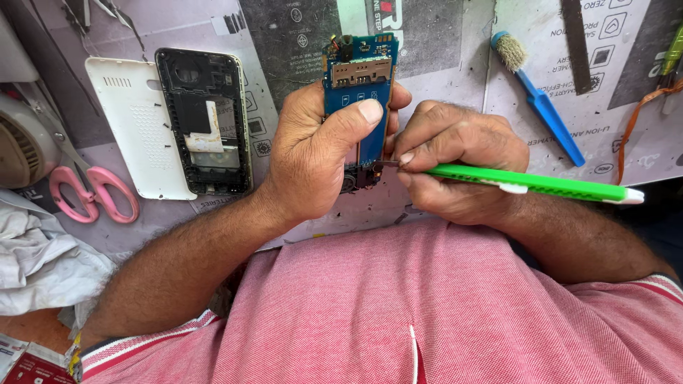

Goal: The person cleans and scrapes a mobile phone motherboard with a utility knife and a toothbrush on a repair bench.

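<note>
Pink shirt (398, 313) fills the lower view, closest to the lens; both forearms come out over it to a grey mat (455, 64) printed with icons.

On the mat, left of the hands: black phone frame (206, 121), open side up, touching a white back cover (128, 121) on its left. Pink scissors (92, 192) lie further left. Blue brush (541, 99) lies to the right, well apart.

Left hand (313, 153) is closed around a blue circuit board (359, 92), held upright above the mat, thumb flat across its face, fingers behind. Top half of the board is exposed; lower end is partly hidden by the palm.

Right hand (455, 160) pinches a green tool (533, 183) like a pen, fingers closed near the metal tip. Tip touches the board's bottom edge, next to a dark round part.

Judgement: for clean work, keep the thumb pinning the board, brace the hands against each other, and use light pressure with short strokes; a slip could gouge traces or nearby parts.
</note>
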